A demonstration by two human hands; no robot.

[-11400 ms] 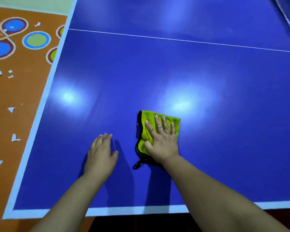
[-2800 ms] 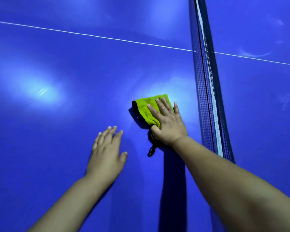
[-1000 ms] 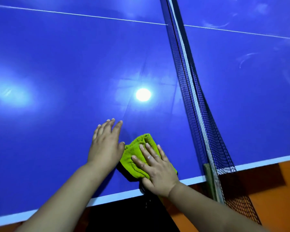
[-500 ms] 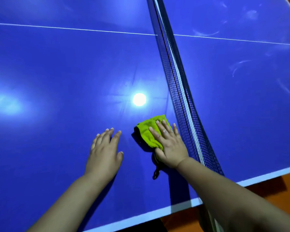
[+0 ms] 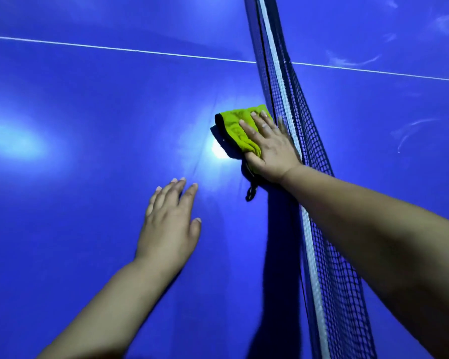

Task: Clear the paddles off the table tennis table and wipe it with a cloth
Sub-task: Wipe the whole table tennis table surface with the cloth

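Observation:
A folded lime-green cloth [image 5: 237, 128] with a dark underside lies on the blue table tennis table [image 5: 88, 104], right beside the net. My right hand [image 5: 268, 145] presses flat on the cloth with straight fingers, its little finger against the net. My left hand [image 5: 170, 224] lies flat on the table, nearer to me and left of the cloth, fingers straight and holding nothing. No paddle is in view.
The dark net [image 5: 303, 177] with its white top band runs from the top centre down to the lower right. A thin white centre line [image 5: 114, 49] crosses the table far side. Faint smear marks [image 5: 410, 130] show on the half beyond the net.
My right hand has pushed the cloth away from the near edge, farther along the net. The view has moved in, so the table's near edge and the orange floor are out of sight.

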